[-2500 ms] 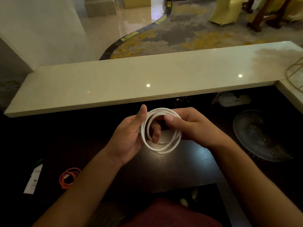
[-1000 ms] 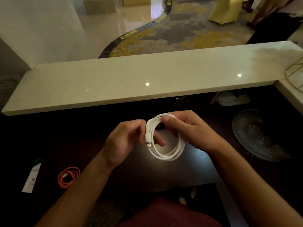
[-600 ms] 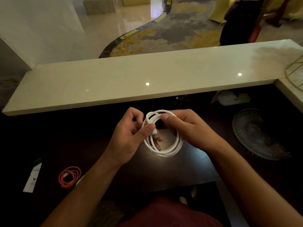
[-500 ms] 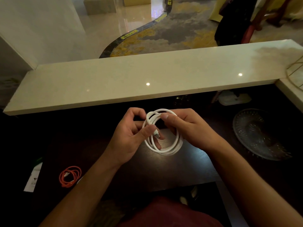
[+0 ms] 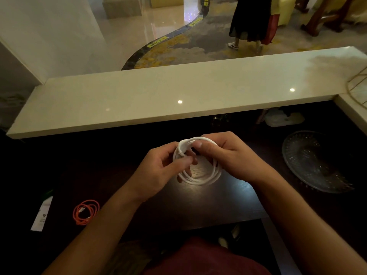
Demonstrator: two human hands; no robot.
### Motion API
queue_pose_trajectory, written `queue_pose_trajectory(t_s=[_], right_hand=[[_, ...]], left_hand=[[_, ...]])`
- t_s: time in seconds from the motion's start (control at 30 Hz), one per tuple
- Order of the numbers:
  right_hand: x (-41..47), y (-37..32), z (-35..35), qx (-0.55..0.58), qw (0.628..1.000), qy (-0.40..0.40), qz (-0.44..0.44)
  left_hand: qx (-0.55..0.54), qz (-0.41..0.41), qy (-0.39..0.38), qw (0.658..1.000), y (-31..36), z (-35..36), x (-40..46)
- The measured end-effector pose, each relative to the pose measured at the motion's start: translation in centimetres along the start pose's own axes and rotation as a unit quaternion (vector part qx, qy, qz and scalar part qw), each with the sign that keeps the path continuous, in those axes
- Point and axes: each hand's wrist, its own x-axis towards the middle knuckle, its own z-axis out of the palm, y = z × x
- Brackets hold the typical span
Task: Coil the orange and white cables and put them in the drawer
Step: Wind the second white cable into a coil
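The white cable (image 5: 206,178) is wound into a round coil and held above the dark desk (image 5: 198,205). My right hand (image 5: 228,157) pinches the top of the coil between thumb and fingers. My left hand (image 5: 160,169) grips the cable's end at the coil's upper left, where it wraps around the loops. The orange cable (image 5: 85,211) lies coiled on the desk at the lower left, apart from both hands. No drawer is visible.
A pale stone counter (image 5: 178,92) runs across behind the desk. A glass dish (image 5: 315,161) sits at the right, a white paper tag (image 5: 42,215) at the far left, a white object (image 5: 282,118) under the counter. A person (image 5: 252,20) walks beyond the counter.
My left hand has gone from holding the coil open to wrapping the cable's end around its top. The right hand kept its pinch. A person has walked into view behind the counter.
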Motion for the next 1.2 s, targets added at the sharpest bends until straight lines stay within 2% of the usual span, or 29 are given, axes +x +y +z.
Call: queue_pose_trajectory(t_s=[0.07, 0.17, 0.6, 0.8, 1.03, 1.2], right_hand=[[-0.2, 0.0, -0.5, 0.0, 1.0, 0.011, 0.001], [-0.4, 0.2, -0.6, -0.013, 1.0, 0.011, -0.005], [-1.1, 0.1, -0.8, -0.018, 0.999, 0.031, -0.016], [-1.3, 0.3, -1.1, -0.008, 0.999, 0.042, 0.003], [-1.1, 1.3, -0.8, -0.051, 0.997, 0.058, 0.02], [-1.2, 1.5, -0.9, -0.064, 0.997, 0.052, 0.014]], left_hand=[[-0.035, -0.022, -0.045, 0.998, 0.0, -0.6, -0.3], [0.014, -0.015, -0.063, 0.998, 0.0, -0.9, -0.5], [0.191, 0.074, -0.002, 0.979, 0.9, -0.4, -0.8], [0.131, 0.031, -0.021, 0.991, 1.3, -0.9, -1.3], [0.106, 0.037, -0.009, 0.994, 1.7, -0.4, -1.9], [-0.013, -0.003, -0.018, 1.0, 1.9, -0.6, -2.2]])
